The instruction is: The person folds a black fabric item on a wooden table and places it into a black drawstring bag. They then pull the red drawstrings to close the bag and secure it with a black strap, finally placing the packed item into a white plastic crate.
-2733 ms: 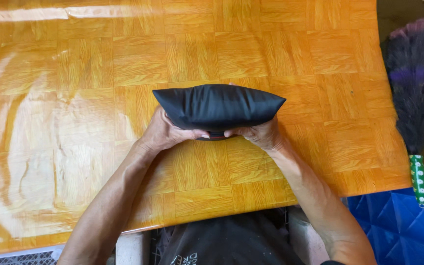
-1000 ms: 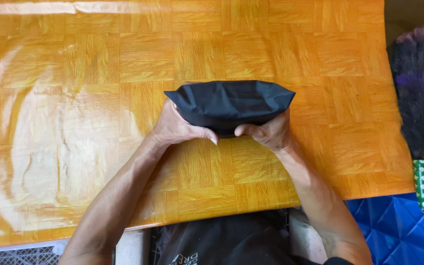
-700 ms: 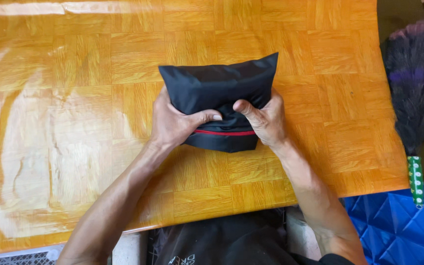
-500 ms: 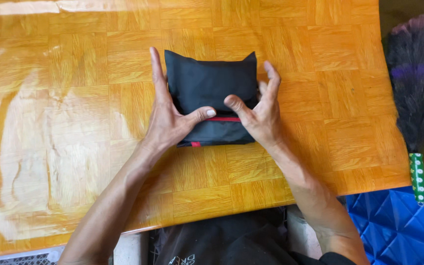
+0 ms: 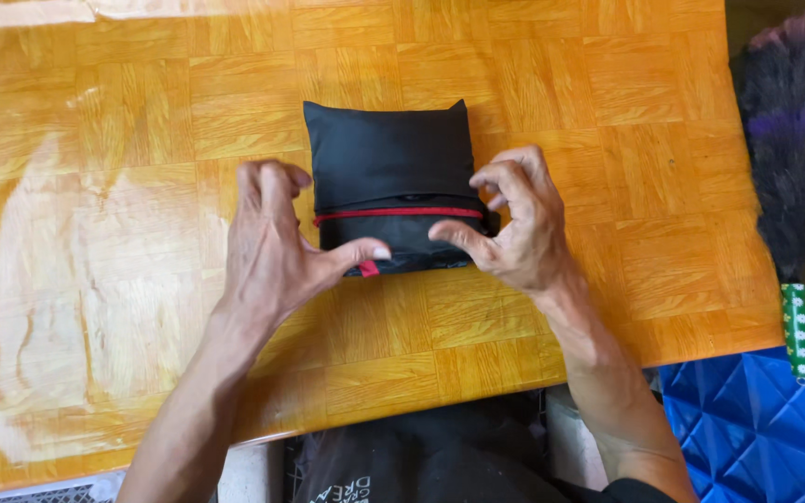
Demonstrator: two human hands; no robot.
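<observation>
Black folded cloth bundle [image 5: 388, 186], red trim, flat on wooden table [image 5: 142, 186]; left hand [image 5: 277, 247], right hand [image 5: 514, 228] open, flanking.

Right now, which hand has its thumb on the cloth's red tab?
The left hand: its thumb tip rests by the small red tab at the bottom edge of the folded black cloth. The right hand sits at the right edge, past the red stripe's end.
</observation>
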